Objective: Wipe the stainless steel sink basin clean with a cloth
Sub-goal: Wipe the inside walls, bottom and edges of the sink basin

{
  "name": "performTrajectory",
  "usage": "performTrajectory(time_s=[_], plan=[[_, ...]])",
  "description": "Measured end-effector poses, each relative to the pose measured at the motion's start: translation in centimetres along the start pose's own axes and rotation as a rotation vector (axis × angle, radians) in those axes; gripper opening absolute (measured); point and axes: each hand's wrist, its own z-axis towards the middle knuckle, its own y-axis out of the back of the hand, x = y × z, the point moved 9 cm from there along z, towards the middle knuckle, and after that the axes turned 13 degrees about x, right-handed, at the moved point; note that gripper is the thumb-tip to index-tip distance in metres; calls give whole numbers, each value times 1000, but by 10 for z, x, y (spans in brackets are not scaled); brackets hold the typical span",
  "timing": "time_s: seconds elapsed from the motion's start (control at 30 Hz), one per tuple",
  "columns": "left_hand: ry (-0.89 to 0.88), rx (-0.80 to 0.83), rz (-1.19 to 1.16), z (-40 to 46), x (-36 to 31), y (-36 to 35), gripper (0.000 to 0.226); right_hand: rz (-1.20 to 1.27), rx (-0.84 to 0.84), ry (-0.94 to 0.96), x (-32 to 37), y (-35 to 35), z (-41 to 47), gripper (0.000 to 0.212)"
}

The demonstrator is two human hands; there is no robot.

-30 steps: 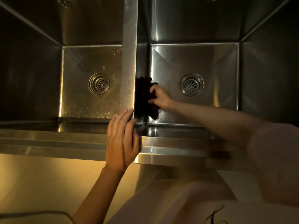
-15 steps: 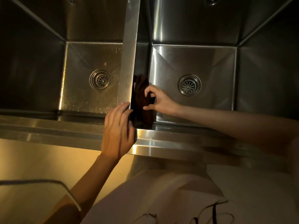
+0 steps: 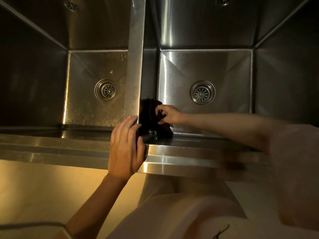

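While nothing is being worked in the left basin (image 3: 93,94), its floor shows scattered droplets around the left drain (image 3: 105,90). Just to its right runs the divider (image 3: 136,54) between the two bowls, and the left hand (image 3: 125,149) rests flat where that divider meets the front rim (image 3: 51,149), fingers straight and together, holding nothing, seemingly as a brace.

Beyond the fingertips, low against the divider's right face, sits the dark cloth (image 3: 151,118), bunched in the near-left corner of the right basin (image 3: 215,69). The right hand (image 3: 168,114) grips it with curled fingers, the forearm reaching in over the rim from the right. In this dim light I cannot tell for sure whether the cloth lies on the basin floor or only against the wall. Further right, the right drain (image 3: 202,92) and the floor around it lie apart from the cloth.

My reading is that the wipe is mid-course, on the corner and divider wall of the right basin. The next move likely calls for firm pressure and long strokes carrying the cloth out of the corner, across the floor towards the drain, then up the remaining walls, with the spotted left bowl left to do.
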Motion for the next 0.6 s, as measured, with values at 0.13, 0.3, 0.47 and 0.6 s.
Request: performTrajectory(time_s=[0.13, 0.3, 0.47, 0.6], plan=[[-3, 3, 1, 0, -2, 2, 39, 118, 17, 200, 41, -4, -39, 38], [-3, 8, -14, 1, -3, 3, 42, 96, -17, 492, 93, 9, -89, 43], [-8, 17, -9, 1, -5, 2, 45, -180, 87, 453, 81, -4, -73, 34], [-5, 22, -7, 1, -2, 0, 47, -309, 176, 290, 38, -21, -25, 30]])
